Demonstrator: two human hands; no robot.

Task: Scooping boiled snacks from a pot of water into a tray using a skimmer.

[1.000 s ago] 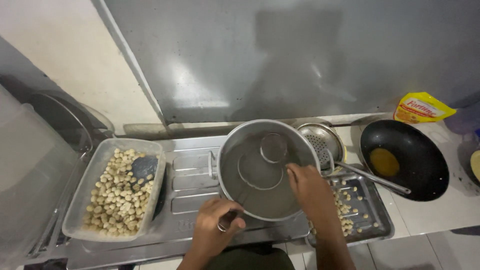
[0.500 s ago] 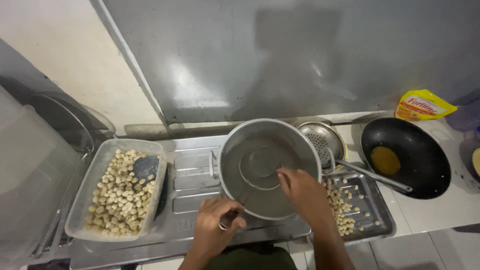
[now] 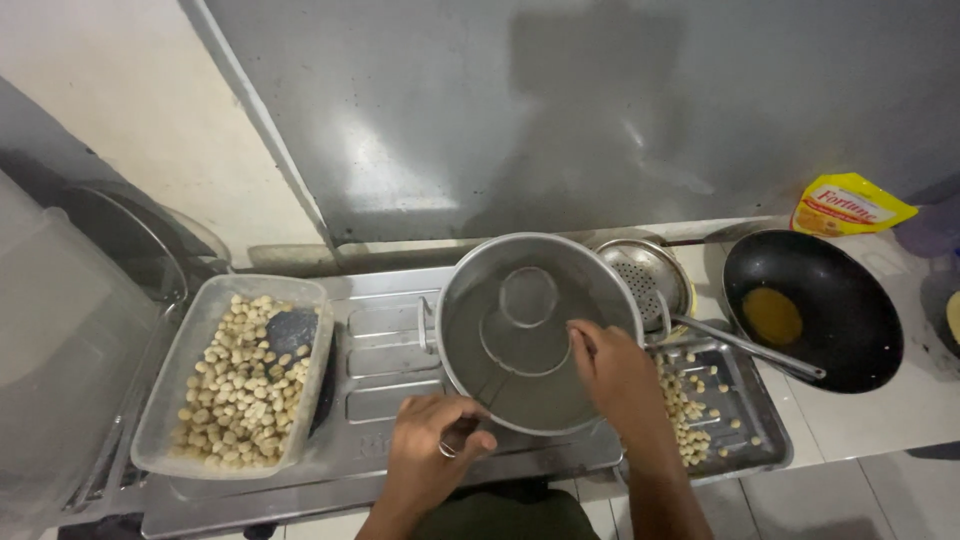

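Steel pot [image 3: 535, 330]: it sits on the metal stove top [image 3: 385, 360], between the plastic tub of pale pieces [image 3: 240, 375] on your left and the tray of scattered pieces [image 3: 715, 410] on your right; inside it lie wire rings, seemingly a skimmer [image 3: 525, 300], under what looks like clear liquid

What changed: a second ago your right hand was higher, over the middle of the pot; now it has slid down to the near right rim. Your left hand has hardly moved. I judge you are settling your grip on the pot rather than working inside it

Right hand [image 3: 615, 375]: fingers curled loosely over the rim, touching it; nothing else in it that I can see

Left hand [image 3: 435, 450]: closed at the pot's near edge, a ring on one finger; it seems to pinch a thin handle, but I cannot tell for certain

Around it: a perforated strainer [image 3: 645, 275] touching the pot's far right side, a black wok [image 3: 815, 305] with a yellow pool, a yellow pouch [image 3: 850, 205] behind

Hard to make out: the burner under the pot is hidden; the dark object in the tub is unclear; the wok's right side and a clear lid at far left are cut off
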